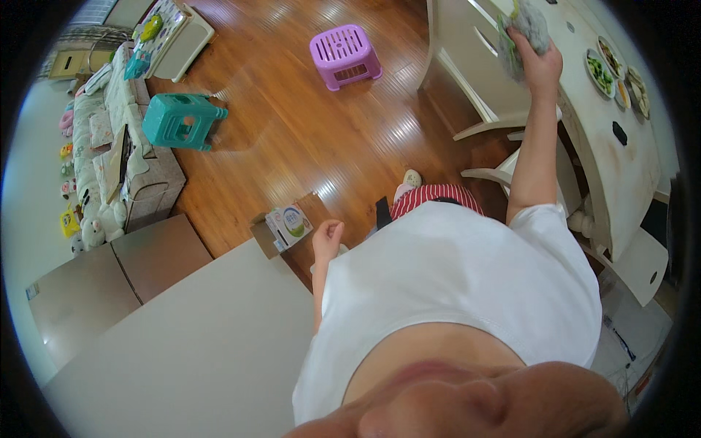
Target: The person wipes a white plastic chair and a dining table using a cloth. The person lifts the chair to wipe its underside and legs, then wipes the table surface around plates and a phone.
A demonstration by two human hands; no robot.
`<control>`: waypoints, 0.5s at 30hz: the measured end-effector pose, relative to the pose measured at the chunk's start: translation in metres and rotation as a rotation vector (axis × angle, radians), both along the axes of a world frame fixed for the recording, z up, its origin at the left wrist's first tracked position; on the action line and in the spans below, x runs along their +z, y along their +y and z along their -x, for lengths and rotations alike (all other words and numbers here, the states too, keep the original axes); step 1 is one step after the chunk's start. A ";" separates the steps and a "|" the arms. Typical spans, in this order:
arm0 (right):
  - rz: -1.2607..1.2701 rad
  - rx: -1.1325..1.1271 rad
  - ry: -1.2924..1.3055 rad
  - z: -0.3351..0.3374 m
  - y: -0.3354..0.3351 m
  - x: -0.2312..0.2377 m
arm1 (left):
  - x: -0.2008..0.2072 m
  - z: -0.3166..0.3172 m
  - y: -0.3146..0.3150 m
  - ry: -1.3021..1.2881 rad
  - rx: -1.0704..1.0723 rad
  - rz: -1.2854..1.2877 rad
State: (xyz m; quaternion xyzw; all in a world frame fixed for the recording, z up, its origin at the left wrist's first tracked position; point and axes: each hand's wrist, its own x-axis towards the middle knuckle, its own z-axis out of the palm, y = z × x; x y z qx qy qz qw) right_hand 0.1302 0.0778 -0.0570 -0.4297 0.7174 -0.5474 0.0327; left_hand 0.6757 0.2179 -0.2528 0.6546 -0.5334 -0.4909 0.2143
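My right hand (542, 67) is stretched out at the upper right, its fingers closed round a crumpled grey-green cloth (527, 33). The cloth is at the edge of the white dining table (610, 171), by the back of a white chair (460, 62); whether it touches either I cannot tell. My left hand (327, 239) hangs low by my waist, loosely curled, and no object shows in it. Nearest to it, an open cardboard box (261, 232) stands with a white package (290, 225) in it.
Plates of food (600, 74) and a small black object (619, 133) lie on the table. A purple stool (343, 52) and a teal stool (179, 123) stand on the wooden floor. At the left are a sofa (157, 179) with plush toys and a large grey-white surface (197, 350).
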 end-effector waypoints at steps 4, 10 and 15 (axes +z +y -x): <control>-0.127 -0.061 0.049 0.038 -0.081 -0.023 | -0.012 0.008 -0.057 -0.112 -0.066 0.046; -0.469 -0.094 0.070 0.010 -0.107 -0.006 | -0.039 0.009 -0.133 -0.234 -0.120 -0.106; -0.532 -0.196 0.122 0.015 -0.102 -0.013 | -0.072 0.018 -0.227 -0.207 -0.256 -0.244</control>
